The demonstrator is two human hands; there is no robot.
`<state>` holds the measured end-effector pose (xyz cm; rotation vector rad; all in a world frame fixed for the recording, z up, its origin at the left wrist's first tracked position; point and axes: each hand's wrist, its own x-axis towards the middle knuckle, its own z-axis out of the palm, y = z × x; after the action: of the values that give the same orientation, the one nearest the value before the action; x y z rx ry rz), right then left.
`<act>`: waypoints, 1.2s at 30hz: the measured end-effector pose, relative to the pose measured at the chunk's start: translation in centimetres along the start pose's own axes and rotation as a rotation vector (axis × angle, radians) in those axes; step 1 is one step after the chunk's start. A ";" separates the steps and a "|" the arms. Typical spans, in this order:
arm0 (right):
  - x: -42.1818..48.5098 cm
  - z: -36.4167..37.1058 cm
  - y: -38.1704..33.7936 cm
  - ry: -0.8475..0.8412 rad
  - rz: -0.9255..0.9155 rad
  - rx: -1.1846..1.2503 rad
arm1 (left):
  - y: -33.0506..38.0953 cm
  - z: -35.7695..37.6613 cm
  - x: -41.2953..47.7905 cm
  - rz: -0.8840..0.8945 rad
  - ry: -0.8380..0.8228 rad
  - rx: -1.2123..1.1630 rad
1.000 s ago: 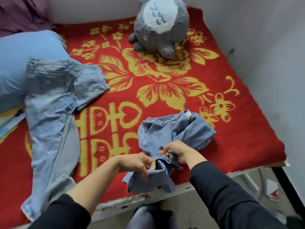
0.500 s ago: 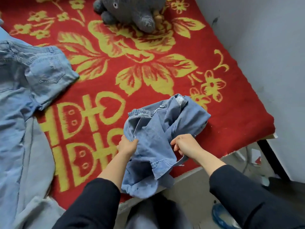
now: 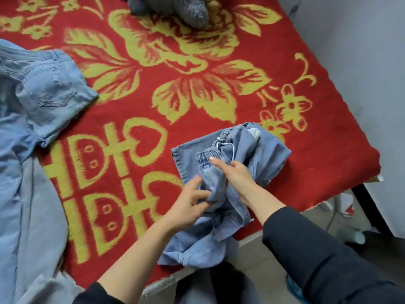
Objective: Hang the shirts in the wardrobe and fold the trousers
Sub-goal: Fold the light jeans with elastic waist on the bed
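Bunched denim trousers (image 3: 270, 153) lie at the near right edge of the bed on the red blanket (image 3: 153, 110), with the elastic waistband uppermost and a lower portion hanging over the bed's edge. The left hand (image 3: 188, 205) grips a fold at the garment's near left side; the right hand (image 3: 236, 176) rests on top just beside it, forefinger extended to the waistband, remaining fingers curled into the cloth. A second pair of jeans (image 3: 43, 95) lies spread well apart at left, and a grey plush toy (image 3: 175, 7) sits at the far edge.
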<state>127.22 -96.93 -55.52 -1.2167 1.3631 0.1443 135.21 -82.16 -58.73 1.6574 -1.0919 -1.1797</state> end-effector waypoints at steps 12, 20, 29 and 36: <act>-5.3 -5.3 -1.4 -0.128 -0.179 -0.005 | 4.0 -3.2 0.9 -0.620 0.340 -0.477; -12.1 -10.2 -4.7 -0.499 -0.137 0.002 | 8.9 -2.2 4.5 -0.831 0.340 -0.784; -17.0 -17.8 -8.6 -0.353 -0.310 -0.035 | 16.2 -4.9 4.6 -0.645 0.165 -0.188; -19.1 -25.1 -14.1 -0.138 -0.577 0.097 | 25.9 -9.7 1.8 -0.468 0.064 -0.498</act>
<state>115.06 -110.63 -26.22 -1.4401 0.8482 -0.2391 139.99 -90.38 -32.71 1.5678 -0.3215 -1.5288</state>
